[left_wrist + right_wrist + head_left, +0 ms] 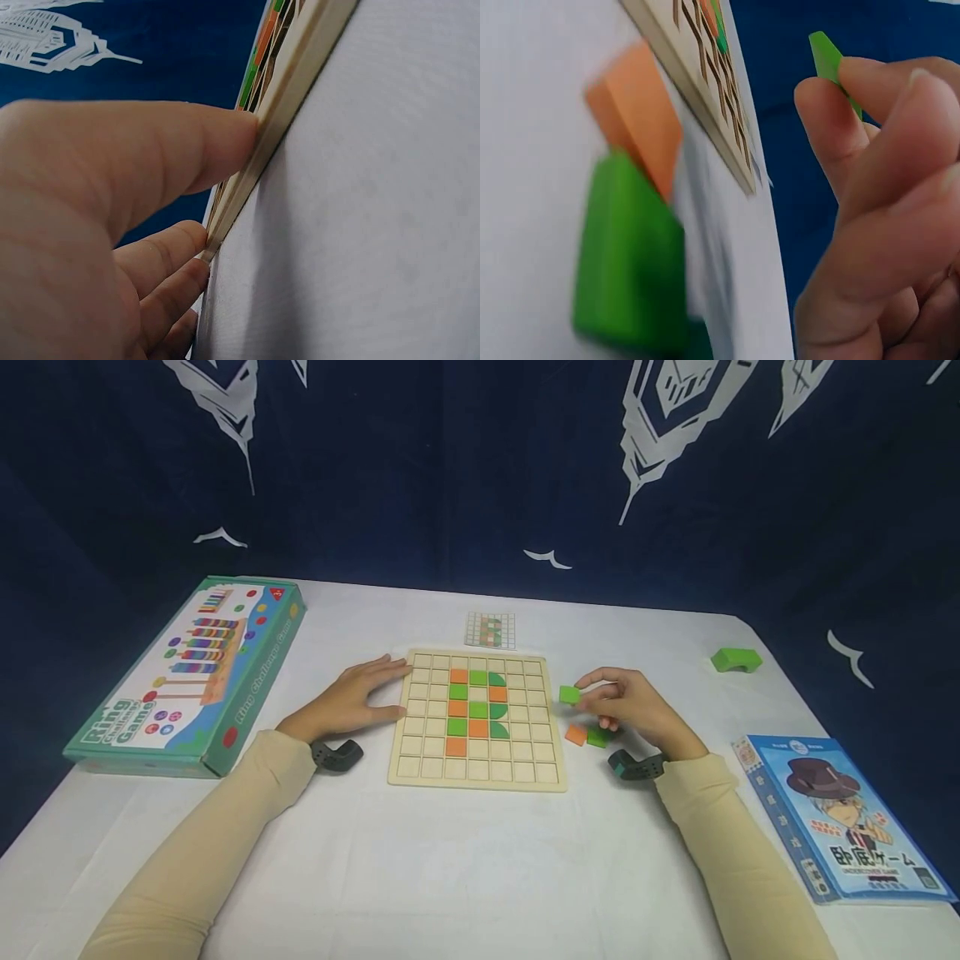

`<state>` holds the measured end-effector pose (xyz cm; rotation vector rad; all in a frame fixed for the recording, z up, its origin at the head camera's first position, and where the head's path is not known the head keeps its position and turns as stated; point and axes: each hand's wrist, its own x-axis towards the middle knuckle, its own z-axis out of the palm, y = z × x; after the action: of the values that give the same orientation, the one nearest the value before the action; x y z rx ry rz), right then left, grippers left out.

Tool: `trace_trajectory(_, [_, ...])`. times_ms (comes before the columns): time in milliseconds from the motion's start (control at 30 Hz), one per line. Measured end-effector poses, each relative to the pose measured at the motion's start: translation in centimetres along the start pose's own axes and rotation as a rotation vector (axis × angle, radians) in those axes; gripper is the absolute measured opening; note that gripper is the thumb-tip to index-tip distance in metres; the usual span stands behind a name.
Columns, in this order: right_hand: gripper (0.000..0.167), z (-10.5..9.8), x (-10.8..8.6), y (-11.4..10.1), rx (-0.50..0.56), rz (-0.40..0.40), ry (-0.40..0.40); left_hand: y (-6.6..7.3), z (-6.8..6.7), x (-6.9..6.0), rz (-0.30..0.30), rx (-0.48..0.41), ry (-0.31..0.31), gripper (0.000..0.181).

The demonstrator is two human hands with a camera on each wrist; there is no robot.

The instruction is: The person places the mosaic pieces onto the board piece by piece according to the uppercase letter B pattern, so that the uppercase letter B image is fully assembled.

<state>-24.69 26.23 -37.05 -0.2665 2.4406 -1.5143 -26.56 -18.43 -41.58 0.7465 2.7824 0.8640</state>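
My right hand (626, 700) pinches a light green square tile (569, 694) between thumb and forefinger, just off the right edge of a wooden grid board (480, 779). The right wrist view shows that green tile (826, 57) held up off the table. With thumb and fingertips, my left hand (352, 697) touches the board's left edge; the left wrist view shows the thumb (225, 146) against its rim (277, 112). Orange, light green and dark green rounded pieces fill several cells in the board's middle columns. Below my right hand lie an orange tile (576, 734) and a green tile (597, 737).
A small pattern card (491, 631) lies behind the board. At left is a Ring Challenge Game box (187, 668); at right, a blue game box (855, 818). A green arched block (736, 660) sits at the back right of the white table (465, 877).
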Motion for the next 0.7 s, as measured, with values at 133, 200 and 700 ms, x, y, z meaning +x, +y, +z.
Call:
trace_trajectory(133, [0.036, 0.9, 0.1, -0.3, 0.023, -0.012, -0.022, 0.0, 0.0, 0.0, 0.001, 0.004, -0.001, 0.078])
trace_trajectory(200, [0.036, 1.3, 0.1, -0.6, 0.031, -0.014, -0.032, 0.0, 0.0, 0.1, 0.004, 0.005, 0.000, 0.078])
trace_trajectory(700, [0.031, 5.3, 0.1, -1.7, 0.218, 0.015, -0.096, 0.1, 0.0, 0.0, 0.004, -0.002, -0.002, 0.077])
